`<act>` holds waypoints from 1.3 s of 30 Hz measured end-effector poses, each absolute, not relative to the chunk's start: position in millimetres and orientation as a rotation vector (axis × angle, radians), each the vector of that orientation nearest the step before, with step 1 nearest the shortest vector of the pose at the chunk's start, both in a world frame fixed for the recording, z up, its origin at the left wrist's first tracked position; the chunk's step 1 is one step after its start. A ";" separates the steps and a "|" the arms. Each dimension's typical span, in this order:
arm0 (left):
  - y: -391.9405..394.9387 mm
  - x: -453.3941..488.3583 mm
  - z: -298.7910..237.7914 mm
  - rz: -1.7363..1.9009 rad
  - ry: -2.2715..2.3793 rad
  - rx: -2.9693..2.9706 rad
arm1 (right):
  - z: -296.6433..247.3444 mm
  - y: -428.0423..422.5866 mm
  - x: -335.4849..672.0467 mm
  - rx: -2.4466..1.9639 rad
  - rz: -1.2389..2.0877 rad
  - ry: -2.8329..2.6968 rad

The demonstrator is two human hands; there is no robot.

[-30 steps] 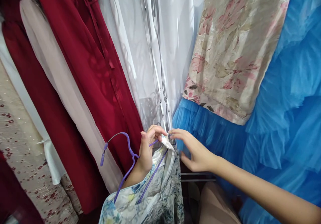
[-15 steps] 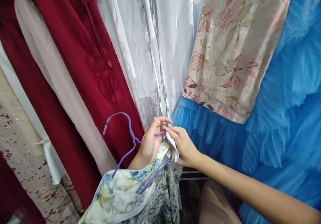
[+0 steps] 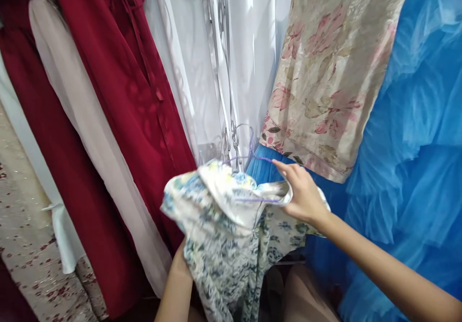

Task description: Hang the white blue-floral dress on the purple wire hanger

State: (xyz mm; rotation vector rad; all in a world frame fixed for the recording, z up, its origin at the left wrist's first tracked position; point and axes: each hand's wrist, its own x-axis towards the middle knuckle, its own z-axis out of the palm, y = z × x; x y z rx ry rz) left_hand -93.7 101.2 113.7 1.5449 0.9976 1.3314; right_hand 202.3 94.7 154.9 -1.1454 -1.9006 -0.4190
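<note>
A floral dress [image 3: 220, 235] in white, blue and yellow hangs in front of me on a purple hanger [image 3: 265, 159], whose hook points up. My right hand [image 3: 305, 192] is closed on the neckline at the right shoulder of the dress, thumb and fingers by the hanger's right arm. Behind the left side of the dress is my left hand [image 3: 183, 254]; only the wrist side shows and its fingers are hidden by the cloth. The hanger's lower bar crosses the open neckline. Motion blurs the dress a little.
Long dark red dresses [image 3: 126, 120] and a pale pink one [image 3: 83, 100] hang on the left. White garments [image 3: 249, 47] hang in the middle. To the right are a cream floral garment [image 3: 325, 86] and a ruffled blue tulle dress [image 3: 407, 168]. My knee [image 3: 306, 293] shows below.
The hanger has turned upright inside the dress, its hook now further right. My left hand has gone from the hanger to behind the dress. My right hand has shifted right.
</note>
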 end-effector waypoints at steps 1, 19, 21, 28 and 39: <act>97.4 -99.8 101.4 1.347 0.935 1.418 | 163.9 100.1 208.2 -1.221 -0.448 -1.852; 39.8 -84.6 -2.1 1.476 1.249 0.610 | 152.7 87.7 172.3 -0.863 -0.080 -1.937; 38.7 -81.1 -0.3 1.491 1.253 0.631 | 121.4 69.3 153.7 -0.875 0.121 -1.659; 25.2 -70.6 -3.0 1.417 1.133 0.697 | -0.5 42.0 99.2 -1.124 0.934 -1.020; 14.5 -51.4 4.3 1.337 1.038 0.674 | 10.0 44.0 96.0 -1.028 1.116 -0.891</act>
